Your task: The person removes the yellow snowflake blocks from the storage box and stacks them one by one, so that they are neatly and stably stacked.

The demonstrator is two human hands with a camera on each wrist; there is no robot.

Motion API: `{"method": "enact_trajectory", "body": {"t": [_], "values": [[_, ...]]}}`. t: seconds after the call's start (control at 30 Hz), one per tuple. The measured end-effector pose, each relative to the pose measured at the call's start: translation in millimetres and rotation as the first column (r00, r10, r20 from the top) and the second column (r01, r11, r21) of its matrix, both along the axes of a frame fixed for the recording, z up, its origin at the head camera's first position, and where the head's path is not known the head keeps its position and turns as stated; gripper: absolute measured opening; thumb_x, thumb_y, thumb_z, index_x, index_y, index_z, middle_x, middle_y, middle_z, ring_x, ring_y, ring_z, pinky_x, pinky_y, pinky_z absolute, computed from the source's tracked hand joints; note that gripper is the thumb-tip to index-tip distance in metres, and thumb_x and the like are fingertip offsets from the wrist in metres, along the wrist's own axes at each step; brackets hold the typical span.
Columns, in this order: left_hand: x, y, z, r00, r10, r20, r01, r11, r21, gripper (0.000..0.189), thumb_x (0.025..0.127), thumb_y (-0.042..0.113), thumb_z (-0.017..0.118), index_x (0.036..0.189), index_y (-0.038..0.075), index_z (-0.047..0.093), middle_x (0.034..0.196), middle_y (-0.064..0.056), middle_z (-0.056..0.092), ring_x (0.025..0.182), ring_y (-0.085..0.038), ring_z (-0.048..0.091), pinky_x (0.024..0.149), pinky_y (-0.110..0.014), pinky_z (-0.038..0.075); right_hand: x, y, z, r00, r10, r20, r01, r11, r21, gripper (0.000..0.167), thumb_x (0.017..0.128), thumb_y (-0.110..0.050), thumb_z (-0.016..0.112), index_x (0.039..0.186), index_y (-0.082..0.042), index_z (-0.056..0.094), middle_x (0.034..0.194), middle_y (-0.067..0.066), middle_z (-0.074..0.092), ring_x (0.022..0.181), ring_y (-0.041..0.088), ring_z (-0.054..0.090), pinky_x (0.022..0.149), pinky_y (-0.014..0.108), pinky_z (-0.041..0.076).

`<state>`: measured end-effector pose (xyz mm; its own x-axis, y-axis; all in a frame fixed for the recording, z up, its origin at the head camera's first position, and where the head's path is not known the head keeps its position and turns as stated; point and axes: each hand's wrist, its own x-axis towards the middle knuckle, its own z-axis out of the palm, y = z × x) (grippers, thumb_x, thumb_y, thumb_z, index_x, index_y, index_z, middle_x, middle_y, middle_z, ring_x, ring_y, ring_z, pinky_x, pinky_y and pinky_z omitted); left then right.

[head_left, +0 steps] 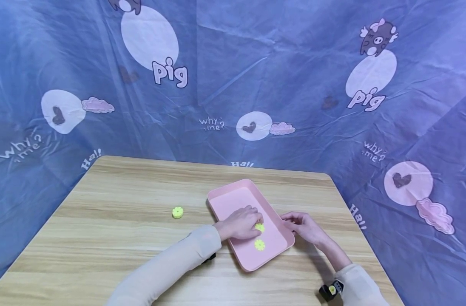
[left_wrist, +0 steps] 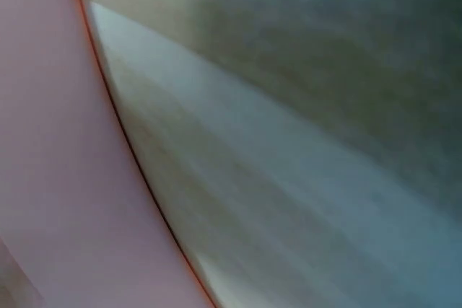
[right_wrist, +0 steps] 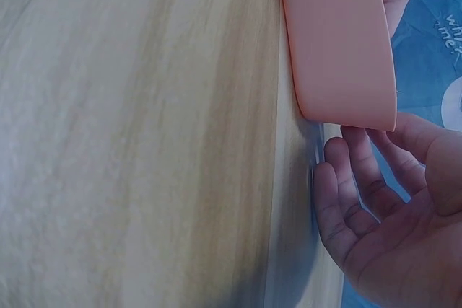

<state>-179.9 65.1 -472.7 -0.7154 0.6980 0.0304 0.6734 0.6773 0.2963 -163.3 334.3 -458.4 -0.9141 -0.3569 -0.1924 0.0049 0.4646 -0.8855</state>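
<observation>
A pink rectangular tray [head_left: 240,196] sits at an angle on the table. Inside it, my left hand [head_left: 238,222] pinches a yellow-green flower-shaped piece [head_left: 259,227] between thumb and fingers, low over the tray floor. A second flower-shaped piece [head_left: 259,245] lies in the tray just nearer to me. My right hand [head_left: 303,227] is at the tray's right side, loosely bent fingers [right_wrist: 368,171] touching its outer wall [right_wrist: 339,48]. The left wrist view shows only the tray's pink wall [left_wrist: 94,164] and blurred table; the left fingers are hidden there.
Left of the tray, a yellow-green piece [head_left: 177,212] rests on the wooden table [head_left: 122,204]. A blue printed cloth [head_left: 225,85] hangs behind the table and along its sides. A black wrist camera [head_left: 330,290] is strapped at the right sleeve.
</observation>
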Motion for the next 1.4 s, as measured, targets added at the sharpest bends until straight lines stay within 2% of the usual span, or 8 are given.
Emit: {"method": "enact_trajectory", "body": {"t": [0.33, 0.6, 0.8, 1.07, 1.4], "values": [[-3.5, 1.0, -3.3, 1.000, 0.001, -0.003, -0.001, 1.000, -0.013, 0.029, 0.094, 0.040, 0.075, 0.116, 0.021, 0.074, 0.108, 0.006, 0.066, 0.101, -0.010, 0.055, 0.085, -0.021, 0.047, 0.5, -1.2, 0.9, 1.000, -0.011, 0.005, 0.011, 1.000, 0.005, 0.036, 0.102, -0.007, 0.065, 0.129, 0.015, 0.062, 0.102, 0.005, 0.072, 0.085, 0.001, 0.063, 0.069, 0.020, 0.053], [-1.9, 0.3, -1.0, 0.999, 0.015, 0.039, -0.015, 1.000, 0.000, 0.029, 0.093, 0.038, 0.078, 0.116, 0.020, 0.075, 0.106, 0.005, 0.065, 0.100, -0.010, 0.053, 0.086, -0.022, 0.047, 1.7, -1.8, 0.7, 1.000, -0.002, 0.004, 0.002, 1.000, -0.001, 0.035, 0.102, -0.007, 0.063, 0.130, 0.016, 0.062, 0.108, 0.013, 0.074, 0.083, 0.002, 0.063, 0.068, 0.021, 0.054], [-2.3, -2.1, 1.1, 0.997, 0.022, 0.070, -0.026, 0.998, 0.053, 0.027, 0.091, 0.033, 0.081, 0.113, 0.019, 0.074, 0.099, 0.007, 0.065, 0.093, -0.007, 0.050, 0.085, -0.019, 0.045, 1.4, -0.5, 0.7, 1.000, 0.001, 0.003, -0.001, 1.000, -0.008, 0.036, 0.102, -0.007, 0.064, 0.130, 0.016, 0.061, 0.105, 0.007, 0.073, 0.083, 0.001, 0.063, 0.068, 0.020, 0.054], [-1.6, -7.7, 2.1, 0.995, 0.033, 0.099, -0.044, 0.992, 0.120, 0.024, 0.089, 0.023, 0.082, 0.110, 0.017, 0.072, 0.099, 0.006, 0.067, 0.094, -0.006, 0.052, 0.088, -0.018, 0.047, 0.8, 2.2, -0.9, 1.000, 0.010, -0.008, -0.010, 1.000, -0.009, 0.035, 0.102, -0.007, 0.063, 0.129, 0.016, 0.062, 0.107, 0.012, 0.073, 0.083, 0.001, 0.063, 0.068, 0.020, 0.054], [0.1, -12.8, 4.0, 0.992, 0.035, 0.121, -0.063, 0.971, 0.231, 0.018, 0.086, 0.008, 0.075, 0.102, 0.016, 0.071, 0.089, 0.006, 0.068, 0.090, -0.006, 0.056, 0.087, -0.020, 0.049, 2.4, 3.8, 0.0, 1.000, 0.010, -0.011, -0.011, 1.000, -0.007, 0.035, 0.102, -0.006, 0.063, 0.129, 0.016, 0.062, 0.107, 0.011, 0.073, 0.083, 0.001, 0.062, 0.068, 0.020, 0.053]]}}
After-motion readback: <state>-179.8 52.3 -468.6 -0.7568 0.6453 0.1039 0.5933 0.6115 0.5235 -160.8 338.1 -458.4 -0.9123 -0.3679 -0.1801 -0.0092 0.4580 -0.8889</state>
